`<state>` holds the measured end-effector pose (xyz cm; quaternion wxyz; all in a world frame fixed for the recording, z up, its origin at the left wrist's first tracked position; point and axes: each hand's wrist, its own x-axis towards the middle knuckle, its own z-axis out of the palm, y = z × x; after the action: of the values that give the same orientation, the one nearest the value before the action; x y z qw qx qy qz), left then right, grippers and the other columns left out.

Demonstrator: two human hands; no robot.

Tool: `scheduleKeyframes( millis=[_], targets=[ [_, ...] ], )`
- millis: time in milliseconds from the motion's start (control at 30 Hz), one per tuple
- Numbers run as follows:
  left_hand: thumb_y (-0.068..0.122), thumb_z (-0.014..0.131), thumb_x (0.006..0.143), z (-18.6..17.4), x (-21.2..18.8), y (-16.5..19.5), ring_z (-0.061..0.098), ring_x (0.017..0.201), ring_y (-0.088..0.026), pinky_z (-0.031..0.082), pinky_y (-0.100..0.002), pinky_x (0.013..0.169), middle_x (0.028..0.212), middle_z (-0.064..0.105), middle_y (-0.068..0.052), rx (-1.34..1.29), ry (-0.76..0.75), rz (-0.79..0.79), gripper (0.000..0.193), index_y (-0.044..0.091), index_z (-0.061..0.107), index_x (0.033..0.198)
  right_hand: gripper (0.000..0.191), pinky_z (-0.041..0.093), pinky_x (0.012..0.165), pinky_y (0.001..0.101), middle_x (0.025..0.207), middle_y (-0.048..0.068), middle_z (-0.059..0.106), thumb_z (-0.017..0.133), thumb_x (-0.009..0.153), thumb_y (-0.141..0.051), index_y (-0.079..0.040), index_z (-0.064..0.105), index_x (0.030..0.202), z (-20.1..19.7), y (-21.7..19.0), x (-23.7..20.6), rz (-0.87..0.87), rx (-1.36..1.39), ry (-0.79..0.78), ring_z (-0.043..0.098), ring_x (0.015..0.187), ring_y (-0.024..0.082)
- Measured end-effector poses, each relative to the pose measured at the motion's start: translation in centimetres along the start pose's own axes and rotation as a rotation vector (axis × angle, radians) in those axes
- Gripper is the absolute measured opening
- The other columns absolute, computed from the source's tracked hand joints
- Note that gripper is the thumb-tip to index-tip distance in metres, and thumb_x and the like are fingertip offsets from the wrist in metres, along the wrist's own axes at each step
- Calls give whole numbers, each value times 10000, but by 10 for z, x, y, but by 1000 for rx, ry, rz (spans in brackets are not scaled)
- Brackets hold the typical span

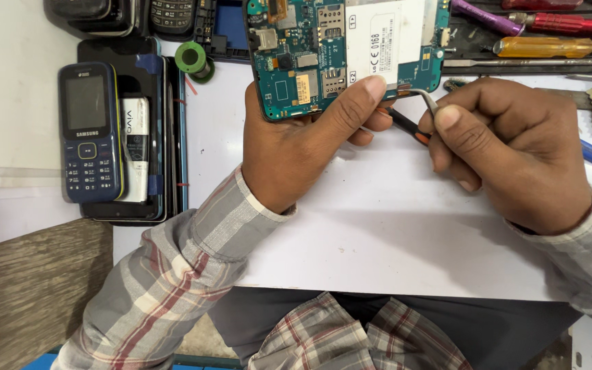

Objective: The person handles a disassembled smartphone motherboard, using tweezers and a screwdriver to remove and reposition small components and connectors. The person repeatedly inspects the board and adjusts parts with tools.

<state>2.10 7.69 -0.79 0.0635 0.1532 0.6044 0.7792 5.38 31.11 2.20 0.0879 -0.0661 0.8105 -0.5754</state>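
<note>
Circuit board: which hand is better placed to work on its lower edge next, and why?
Probably the right hand: its curved tweezers already point at the edge of the circuit board, while the left hand is occupied gripping it.

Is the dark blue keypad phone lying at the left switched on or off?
Off, apparently: the dark blue keypad phone has a blank grey screen.

A blue keypad phone [90, 133] is lying on stacked phones [149, 137] at the surface's [378, 233] left; screwdrivers [549, 34] are lying top right, beside a green spool [192, 58].
</note>
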Motion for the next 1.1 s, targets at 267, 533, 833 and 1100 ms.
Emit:
scheduleKeyframes(
  millis=[267,533,833,1100],
  targets=[
    [152,694,1051,0,1,1,798,873,-169,680,-266,712,1006,789,-123,-28,12,-33,211,-24,722,1164,232,381,437,198,674,53,641,557,1078,-148,40,680,1019,-4,3,0,-8,-54,-25,490,497,47],
    [183,688,1052,-1,2,2,790,841,-169,676,-270,690,995,791,-130,-54,3,-52,219,-14,730,1138,219,483,554,218,725,62,672,578,1078,-143,42,690,1042,-6,6,-3,-87,-179,-25,618,626,88],
    [181,683,1056,-2,1,2,787,828,-171,671,-273,680,983,788,-132,-78,0,-64,212,-10,729,1136,183,537,604,227,786,88,699,593,1075,-114,45,682,1057,-7,10,-3,-197,-270,-24,679,688,111],
    [179,698,1046,0,2,1,791,827,-171,674,-276,691,955,791,-136,-83,34,-74,210,-15,740,1116,192,562,692,243,870,95,713,586,1079,-117,56,630,1150,-10,13,-1,-281,-289,-51,700,783,124]
  ],
)
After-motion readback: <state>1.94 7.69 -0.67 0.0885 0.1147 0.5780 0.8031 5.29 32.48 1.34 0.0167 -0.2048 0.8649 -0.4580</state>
